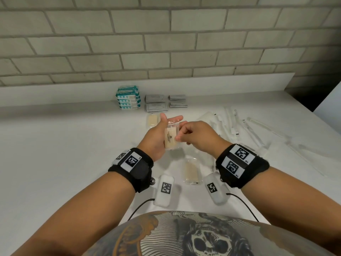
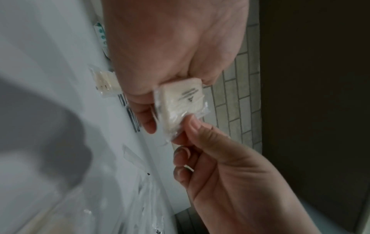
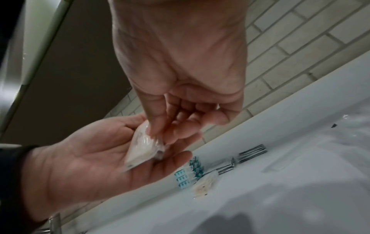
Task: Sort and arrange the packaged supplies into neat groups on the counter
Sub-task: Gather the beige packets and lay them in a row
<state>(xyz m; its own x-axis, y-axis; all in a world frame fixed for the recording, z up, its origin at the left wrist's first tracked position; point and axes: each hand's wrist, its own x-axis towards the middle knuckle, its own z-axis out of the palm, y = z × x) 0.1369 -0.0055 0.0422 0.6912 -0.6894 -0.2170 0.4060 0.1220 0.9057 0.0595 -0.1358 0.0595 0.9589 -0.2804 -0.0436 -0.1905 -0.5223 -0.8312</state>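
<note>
A beige packet (image 1: 170, 138) in clear wrap lies in the upturned palm of my left hand (image 1: 170, 120), above the middle of the white counter (image 1: 73, 145). The left fingers and thumb are stretched out around it. My right hand (image 1: 180, 135) pinches the packet's (image 2: 180, 101) right edge between thumb and forefinger. The right wrist view shows the same pinch on the wrap (image 3: 142, 147). A second beige packet (image 1: 191, 171) lies flat on the counter below my hands. A third (image 1: 153, 120) lies further back, partly hidden by my left thumb.
At the back stand a stack of teal packs (image 1: 128, 97) and two groups of grey sachets (image 1: 156, 103) (image 1: 178, 101). Long clear-wrapped items (image 1: 230, 122) lie scattered at the right. A brick wall (image 1: 166, 43) rises behind the counter.
</note>
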